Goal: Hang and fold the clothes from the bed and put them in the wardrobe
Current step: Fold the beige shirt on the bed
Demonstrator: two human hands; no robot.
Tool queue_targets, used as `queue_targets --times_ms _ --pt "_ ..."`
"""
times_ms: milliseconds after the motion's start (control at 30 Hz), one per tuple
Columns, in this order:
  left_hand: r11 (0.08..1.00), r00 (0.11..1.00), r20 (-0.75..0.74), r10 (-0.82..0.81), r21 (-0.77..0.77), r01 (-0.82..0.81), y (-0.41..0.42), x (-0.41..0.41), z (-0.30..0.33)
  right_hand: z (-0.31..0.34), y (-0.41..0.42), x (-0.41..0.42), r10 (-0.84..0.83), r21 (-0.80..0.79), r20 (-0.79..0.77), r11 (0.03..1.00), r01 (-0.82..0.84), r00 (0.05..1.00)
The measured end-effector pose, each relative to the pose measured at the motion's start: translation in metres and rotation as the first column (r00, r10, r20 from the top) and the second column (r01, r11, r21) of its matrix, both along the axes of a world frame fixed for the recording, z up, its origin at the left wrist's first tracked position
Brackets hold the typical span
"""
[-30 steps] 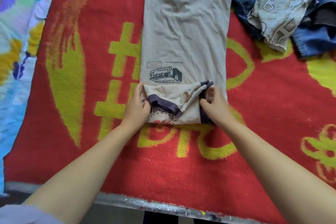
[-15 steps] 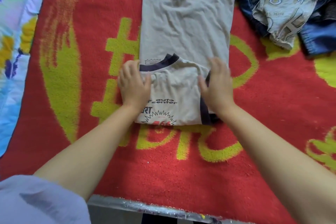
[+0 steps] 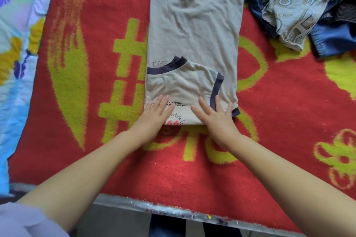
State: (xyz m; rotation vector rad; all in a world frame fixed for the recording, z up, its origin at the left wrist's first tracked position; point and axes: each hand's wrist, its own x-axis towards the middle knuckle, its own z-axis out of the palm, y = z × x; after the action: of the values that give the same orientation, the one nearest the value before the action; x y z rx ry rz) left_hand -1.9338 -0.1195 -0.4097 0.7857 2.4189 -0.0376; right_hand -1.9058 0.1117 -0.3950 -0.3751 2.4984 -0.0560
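Observation:
A beige t-shirt (image 3: 194, 25) with dark navy trim lies lengthwise on the red and yellow blanket (image 3: 96, 102), folded into a narrow strip. Its near end, with the navy collar and sleeve band, is turned up over the body. My left hand (image 3: 154, 119) lies flat with straight fingers on the near left corner of that fold. On the near right corner my right hand (image 3: 217, 119) presses flat, fingers spread beside the navy sleeve band.
A heap of blue denim (image 3: 331, 34) and a pale printed garment (image 3: 300, 5) lies at the far right. A bright floral sheet (image 3: 15, 44) covers the left side. The bed's near edge (image 3: 154, 208) runs along the bottom.
The near end of the t-shirt was folded up over its body. Both hands let go of it, slid back toward me and now lie flat on the fold.

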Motion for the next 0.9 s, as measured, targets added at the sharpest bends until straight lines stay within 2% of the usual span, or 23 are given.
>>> queue_targets --times_ms 67,133,200,267,300,367,400,467,533,600,633,667,700,800,833,900 --pt "0.998 0.994 0.102 -0.040 -0.049 0.045 0.002 0.005 0.019 0.019 0.004 -0.002 0.048 -0.036 0.111 0.998 -0.045 0.993" --pt "0.996 0.961 0.266 -0.074 -0.033 0.086 0.002 0.014 0.041 0.041 0.009 0.003 0.137 -0.106 0.246 0.988 -0.114 0.960" --pt "0.997 0.860 0.511 -0.016 0.075 -0.026 0.000 0.018 0.066 0.065 0.018 0.007 0.172 -0.211 0.453 0.974 -0.082 0.875" --pt "0.977 0.747 0.665 0.027 0.139 -0.159 -0.006 0.009 0.089 0.090 0.027 -0.001 0.150 -0.251 0.607 0.968 0.009 0.780" --pt "0.969 0.708 0.704 0.056 0.133 -0.210 -0.011 -0.003 0.098 0.098 0.033 -0.012 0.138 -0.255 0.635 0.966 0.038 0.760" --pt "0.909 0.646 0.744 0.172 0.133 -0.395 -0.022 -0.031 0.107 0.107 0.047 -0.045 0.071 -0.279 0.571 0.954 0.111 0.818" --pt "0.840 0.614 0.751 0.243 0.153 -0.520 -0.027 -0.047 0.107 0.108 0.054 -0.063 0.008 -0.300 0.501 0.940 0.165 0.865" --pt "0.621 0.525 0.754 0.393 0.203 -0.757 -0.034 -0.077 0.099 0.099 0.065 -0.097 -0.172 -0.363 0.353 0.881 0.304 0.920" --pt "0.320 0.379 0.768 0.517 0.237 -0.917 -0.031 -0.098 0.081 0.078 0.067 -0.122 -0.394 -0.409 0.281 0.776 0.481 0.875" --pt "-0.011 0.169 0.793 0.585 0.217 -0.976 -0.017 -0.110 0.055 0.051 0.063 -0.134 -0.564 -0.431 0.282 0.648 0.628 0.776" --pt "-0.120 0.091 0.781 0.618 0.207 -0.971 -0.009 -0.113 0.041 0.038 0.059 -0.134 -0.612 -0.429 0.258 0.620 0.657 0.747" --pt "-0.163 0.059 0.742 0.668 0.223 -0.961 -0.002 -0.112 0.027 0.026 0.056 -0.132 -0.635 -0.421 0.202 0.631 0.652 0.745" --pt "-0.132 0.088 0.663 0.743 0.273 -0.953 0.004 -0.108 0.015 0.016 0.053 -0.127 -0.643 -0.412 0.125 0.659 0.629 0.756" --pt "0.128 0.301 0.303 0.904 0.480 -0.868 0.014 -0.085 -0.004 0.002 0.051 -0.110 -0.647 -0.450 -0.078 0.701 0.552 0.758" --pt "0.174 0.333 0.223 0.916 0.527 -0.832 0.016 -0.077 -0.006 0.000 0.052 -0.106 -0.638 -0.462 -0.108 0.711 0.529 0.763" --pt "0.212 0.333 0.127 0.934 0.553 -0.806 0.016 -0.067 -0.011 -0.004 0.054 -0.103 -0.581 -0.428 -0.147 0.767 0.479 0.800"
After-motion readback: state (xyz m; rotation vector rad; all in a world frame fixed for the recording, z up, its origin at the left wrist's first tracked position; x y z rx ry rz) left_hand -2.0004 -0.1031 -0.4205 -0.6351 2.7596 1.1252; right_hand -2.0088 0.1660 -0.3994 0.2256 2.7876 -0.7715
